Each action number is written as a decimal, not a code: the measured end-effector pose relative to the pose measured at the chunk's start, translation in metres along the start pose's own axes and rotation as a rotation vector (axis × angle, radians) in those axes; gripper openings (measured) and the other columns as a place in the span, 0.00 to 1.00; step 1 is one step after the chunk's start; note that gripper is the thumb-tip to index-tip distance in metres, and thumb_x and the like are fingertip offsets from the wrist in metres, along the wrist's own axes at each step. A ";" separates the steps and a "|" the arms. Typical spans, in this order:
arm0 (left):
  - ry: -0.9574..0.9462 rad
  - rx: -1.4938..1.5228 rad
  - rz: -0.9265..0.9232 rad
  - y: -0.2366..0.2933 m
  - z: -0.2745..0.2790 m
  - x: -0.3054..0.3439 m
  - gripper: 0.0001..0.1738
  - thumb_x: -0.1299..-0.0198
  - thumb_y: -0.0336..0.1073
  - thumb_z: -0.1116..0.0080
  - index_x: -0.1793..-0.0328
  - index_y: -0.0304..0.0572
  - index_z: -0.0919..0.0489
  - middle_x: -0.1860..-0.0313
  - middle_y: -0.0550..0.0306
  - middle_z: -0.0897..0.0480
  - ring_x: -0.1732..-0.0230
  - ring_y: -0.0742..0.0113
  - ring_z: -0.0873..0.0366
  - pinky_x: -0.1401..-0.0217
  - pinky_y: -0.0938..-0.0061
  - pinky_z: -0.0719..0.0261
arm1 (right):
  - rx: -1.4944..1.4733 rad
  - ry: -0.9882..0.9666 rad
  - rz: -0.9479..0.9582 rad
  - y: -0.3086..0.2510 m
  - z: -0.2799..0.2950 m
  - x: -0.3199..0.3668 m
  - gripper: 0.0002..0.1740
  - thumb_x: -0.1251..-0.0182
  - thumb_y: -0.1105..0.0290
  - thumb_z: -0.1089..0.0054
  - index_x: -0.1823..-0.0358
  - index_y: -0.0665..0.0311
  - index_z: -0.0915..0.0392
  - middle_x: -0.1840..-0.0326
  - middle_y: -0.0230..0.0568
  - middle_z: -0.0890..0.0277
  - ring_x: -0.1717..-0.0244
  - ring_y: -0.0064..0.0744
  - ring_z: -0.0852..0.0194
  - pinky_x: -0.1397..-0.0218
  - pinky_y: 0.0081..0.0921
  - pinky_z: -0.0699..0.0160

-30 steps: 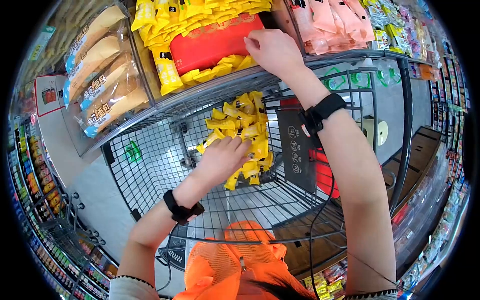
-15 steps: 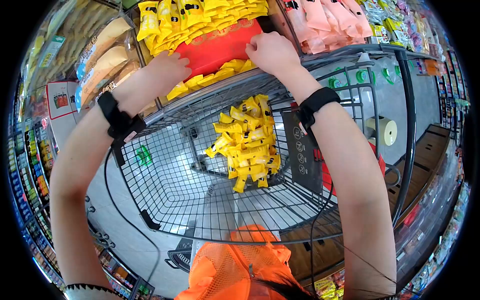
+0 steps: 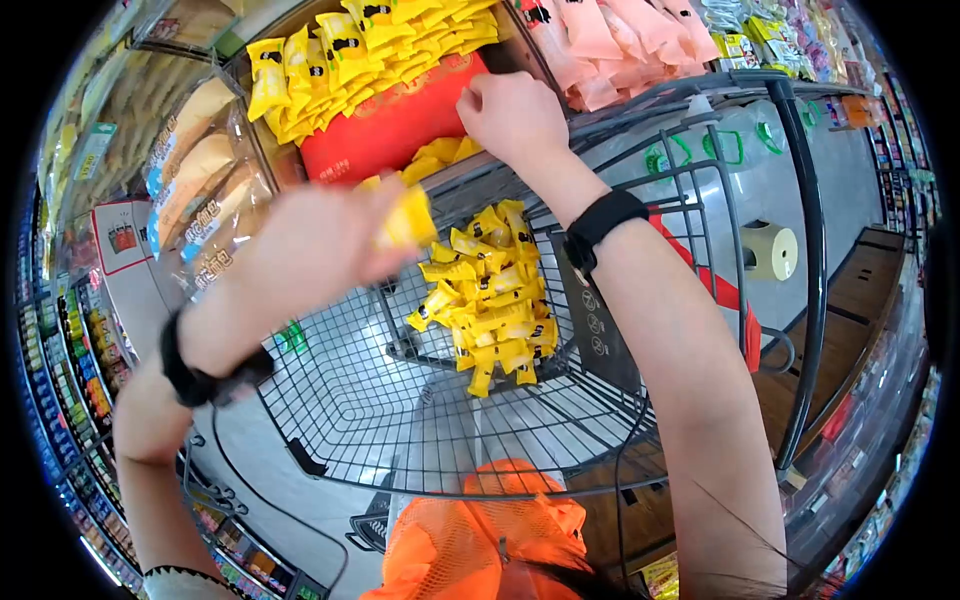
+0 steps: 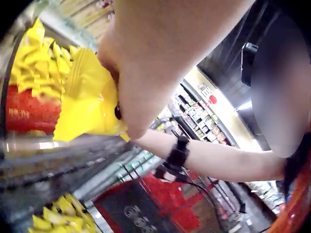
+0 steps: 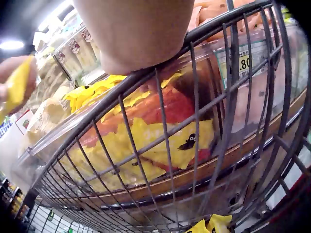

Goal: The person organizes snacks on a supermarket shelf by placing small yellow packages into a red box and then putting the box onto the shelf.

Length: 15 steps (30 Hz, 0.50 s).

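Observation:
In the head view the left hand [image 3: 325, 235], blurred, grips a yellow packet [image 3: 408, 218] between the shelf bin and the cart. The left wrist view shows that packet [image 4: 88, 99] large, with the thumb side of the hand against it. My right hand [image 3: 515, 115] lies at the right end of a red box [image 3: 385, 120] in the bin, fingers curled in; whether they grip its edge cannot be told. Yellow packets [image 3: 345, 60] are heaped behind the box, with a few in front of it. More yellow packets [image 3: 490, 300] lie piled in the wire cart [image 3: 350, 400].
Bagged long breads [image 3: 205, 160] stand left of the bin, pink packets [image 3: 630, 40] right of it. The cart's rim [image 3: 560, 492] curves round in front of the body. Large bottles with green handles [image 3: 725, 147] and a pale roll [image 3: 770, 250] are beyond the cart's right side.
From over the pile in the cart, my left hand went up to the bin, then came back toward the cart with a yellow packet. My right hand has stayed at the red box.

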<state>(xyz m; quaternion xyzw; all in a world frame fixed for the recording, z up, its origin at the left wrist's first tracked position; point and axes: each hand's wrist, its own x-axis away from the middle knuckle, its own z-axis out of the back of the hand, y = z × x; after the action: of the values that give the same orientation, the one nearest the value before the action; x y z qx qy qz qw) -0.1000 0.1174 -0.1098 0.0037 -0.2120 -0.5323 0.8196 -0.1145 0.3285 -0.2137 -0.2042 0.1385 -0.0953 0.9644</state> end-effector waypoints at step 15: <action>0.713 -0.089 -0.006 -0.017 0.009 -0.069 0.14 0.50 0.33 0.41 0.55 0.43 0.24 0.56 0.52 0.24 0.54 0.53 0.25 0.54 0.65 0.24 | -0.110 0.258 0.006 0.002 0.002 0.002 0.12 0.42 0.62 0.46 0.77 0.62 0.23 0.80 0.47 0.23 0.78 0.47 0.22 0.73 0.40 0.23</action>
<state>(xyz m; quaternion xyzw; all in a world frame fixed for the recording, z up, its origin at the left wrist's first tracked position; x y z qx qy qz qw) -0.1416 0.1721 -0.1292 0.1539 0.1108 -0.5085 0.8399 -0.1116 0.3307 -0.2138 -0.2423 0.2670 -0.1102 0.9262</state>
